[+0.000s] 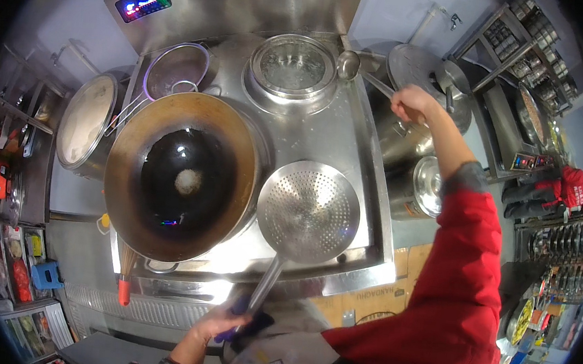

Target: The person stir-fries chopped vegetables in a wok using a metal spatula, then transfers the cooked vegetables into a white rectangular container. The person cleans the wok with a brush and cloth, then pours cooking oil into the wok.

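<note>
My left hand [219, 322] grips the handle of a large perforated steel skimmer [308, 212], with a purple cloth [229, 332] bunched by the fingers. The skimmer's bowl is over the right front of the steel stove top [295, 135]. Farther back, my right hand [412, 104] is closed around the handle of a steel ladle [348, 65]. The ladle's bowl is beside the rim of a round steel pot [292, 67] of clear liquid. Left of the skimmer sits a big wok [126, 167] holding dark liquid [159, 175], with a pale patch in the middle.
A purple-rimmed strainer [176, 70] lies behind the wok. A wide drum [86, 120] with pale contents stands left; a red-handled whisk [124, 287] hangs at the stove's front. Lidded steel pots [429, 186] stand right. Another person [569, 190] is far right.
</note>
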`<state>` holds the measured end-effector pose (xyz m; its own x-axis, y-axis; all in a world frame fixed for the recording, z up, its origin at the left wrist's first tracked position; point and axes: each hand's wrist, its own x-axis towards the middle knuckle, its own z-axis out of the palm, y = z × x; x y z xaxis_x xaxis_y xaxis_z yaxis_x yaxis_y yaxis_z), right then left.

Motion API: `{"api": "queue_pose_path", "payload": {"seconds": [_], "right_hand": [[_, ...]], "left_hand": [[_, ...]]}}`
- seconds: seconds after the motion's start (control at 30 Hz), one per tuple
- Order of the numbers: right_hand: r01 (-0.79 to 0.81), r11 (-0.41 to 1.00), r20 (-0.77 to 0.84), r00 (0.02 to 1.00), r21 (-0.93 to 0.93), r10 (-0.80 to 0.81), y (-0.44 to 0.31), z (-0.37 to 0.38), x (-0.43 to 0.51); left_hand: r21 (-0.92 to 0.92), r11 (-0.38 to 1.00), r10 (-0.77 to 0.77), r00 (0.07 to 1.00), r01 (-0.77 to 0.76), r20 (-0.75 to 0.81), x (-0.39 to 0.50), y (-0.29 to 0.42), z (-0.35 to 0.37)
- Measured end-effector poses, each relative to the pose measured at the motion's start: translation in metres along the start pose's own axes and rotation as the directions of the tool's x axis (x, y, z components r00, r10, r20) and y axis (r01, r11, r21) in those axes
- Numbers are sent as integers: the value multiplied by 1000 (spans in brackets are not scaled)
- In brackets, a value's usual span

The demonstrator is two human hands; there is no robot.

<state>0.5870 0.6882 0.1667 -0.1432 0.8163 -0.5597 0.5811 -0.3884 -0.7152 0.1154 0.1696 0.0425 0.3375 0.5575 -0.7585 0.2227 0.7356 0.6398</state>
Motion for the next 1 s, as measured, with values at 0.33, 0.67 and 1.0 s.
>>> {"api": "queue_pose_path", "payload": {"seconds": [0.33, 0.67, 1.0], "right_hand": [[78, 808, -217, 944, -584, -247, -12, 98, -28], [-292, 453, 392, 909, 842, -143, -30, 161, 55], [-383, 476, 485, 868, 792, -109, -44, 148, -60]], "left_hand": [[405, 914, -83, 991, 33, 107, 24, 26, 29], [370, 914, 179, 984, -167, 2, 11, -6, 37], [297, 931, 212, 977, -213, 34, 25, 12, 56]]}}
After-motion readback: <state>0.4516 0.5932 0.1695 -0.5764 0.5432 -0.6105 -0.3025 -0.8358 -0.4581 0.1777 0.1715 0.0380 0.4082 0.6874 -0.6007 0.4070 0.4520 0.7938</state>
